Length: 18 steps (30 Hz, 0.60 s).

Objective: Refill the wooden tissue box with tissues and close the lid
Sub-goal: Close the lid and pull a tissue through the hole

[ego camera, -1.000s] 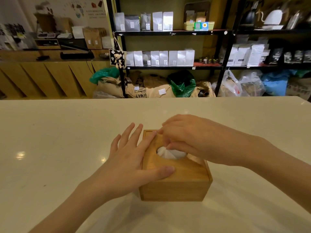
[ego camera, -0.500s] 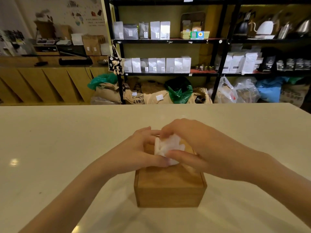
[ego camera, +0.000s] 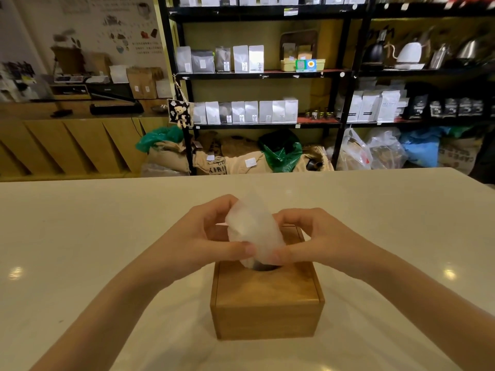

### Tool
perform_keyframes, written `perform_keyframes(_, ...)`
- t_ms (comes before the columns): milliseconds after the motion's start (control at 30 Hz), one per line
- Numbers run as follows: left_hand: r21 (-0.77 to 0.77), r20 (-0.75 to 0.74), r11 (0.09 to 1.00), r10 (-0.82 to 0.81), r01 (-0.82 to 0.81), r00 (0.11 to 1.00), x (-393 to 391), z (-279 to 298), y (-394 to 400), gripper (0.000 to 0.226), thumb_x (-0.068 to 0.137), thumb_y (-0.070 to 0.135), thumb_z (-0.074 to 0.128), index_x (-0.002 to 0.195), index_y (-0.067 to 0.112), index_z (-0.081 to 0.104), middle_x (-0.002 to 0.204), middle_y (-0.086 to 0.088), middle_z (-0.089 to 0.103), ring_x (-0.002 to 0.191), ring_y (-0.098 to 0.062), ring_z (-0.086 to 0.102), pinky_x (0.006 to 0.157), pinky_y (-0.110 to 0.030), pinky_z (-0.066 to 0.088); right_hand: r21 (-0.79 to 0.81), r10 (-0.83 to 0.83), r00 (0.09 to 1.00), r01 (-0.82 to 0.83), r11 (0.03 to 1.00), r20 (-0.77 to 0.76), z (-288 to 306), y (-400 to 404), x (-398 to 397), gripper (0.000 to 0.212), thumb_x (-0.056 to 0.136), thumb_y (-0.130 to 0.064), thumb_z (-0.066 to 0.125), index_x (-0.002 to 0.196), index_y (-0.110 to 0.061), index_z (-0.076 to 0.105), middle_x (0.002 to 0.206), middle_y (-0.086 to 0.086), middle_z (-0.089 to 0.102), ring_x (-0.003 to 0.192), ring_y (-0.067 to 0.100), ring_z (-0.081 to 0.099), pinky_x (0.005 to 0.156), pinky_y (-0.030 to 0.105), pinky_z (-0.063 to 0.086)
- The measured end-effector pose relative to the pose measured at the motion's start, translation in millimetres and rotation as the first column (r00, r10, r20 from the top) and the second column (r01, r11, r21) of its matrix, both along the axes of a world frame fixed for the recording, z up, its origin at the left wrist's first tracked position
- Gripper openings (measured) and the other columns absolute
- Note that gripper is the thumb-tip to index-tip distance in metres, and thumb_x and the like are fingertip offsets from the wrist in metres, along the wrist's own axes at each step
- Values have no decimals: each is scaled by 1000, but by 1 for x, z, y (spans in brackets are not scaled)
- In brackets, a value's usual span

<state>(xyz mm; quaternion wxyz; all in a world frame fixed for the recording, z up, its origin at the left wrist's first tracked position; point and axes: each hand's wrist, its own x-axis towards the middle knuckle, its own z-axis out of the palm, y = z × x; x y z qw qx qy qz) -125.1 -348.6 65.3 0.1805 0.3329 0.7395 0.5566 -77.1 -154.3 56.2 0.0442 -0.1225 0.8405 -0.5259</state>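
Note:
The wooden tissue box (ego camera: 267,306) stands on the white counter (ego camera: 80,250) in front of me, its lid (ego camera: 267,286) lying flat on top. A white tissue (ego camera: 253,231) rises out of the round hole in the lid. My left hand (ego camera: 203,242) pinches the tissue from the left, thumb at its lower edge. My right hand (ego camera: 318,239) pinches it from the right. Both hands hover just above the far half of the box. The tissues inside the box are hidden.
Black shelves (ego camera: 267,73) with bags and kettles stand behind the counter. Sacks and plastic bags (ego camera: 281,153) lie on the floor under them. A wooden cabinet (ego camera: 67,140) runs along the back left.
My left hand left the lid and joined the right at the hole. Together they drew the tissue upward, so it now stands tall above the box.

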Motion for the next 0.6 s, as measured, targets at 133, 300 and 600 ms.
perform_keyframes(133, -8, -92, 998, 55, -56, 994, 0, -2, 3, 58, 57, 18, 83, 100, 42, 52, 98, 16, 64, 90, -6, 66, 71, -24, 58, -175, -41, 998, 34, 984, -38, -1, 0, 2, 16, 69, -11, 74, 74, -23, 65, 75, -18, 69, 78, -1, 65, 65, 11, 51)
perform_keyframes(300, 13, -80, 994, 105, -104, 991, 2, 1, 3, 75, 47, 24, 78, 109, 50, 43, 91, 11, 68, 84, -8, 67, 68, -17, 55, -277, -138, 989, 115, 954, -63, -4, 1, 4, 21, 69, -8, 72, 81, -26, 70, 79, -12, 74, 80, 9, 69, 65, 17, 56)
perform_keyframes(600, 26, 64, 974, 222, -224, 973, -6, 1, -7, 42, 70, 13, 71, 102, 38, 59, 68, 5, 72, 66, -5, 65, 70, -25, 48, -416, -238, 968, 188, 890, -73, -13, 8, 14, 19, 75, 3, 64, 83, -13, 69, 74, -10, 75, 73, 4, 69, 60, 12, 52)
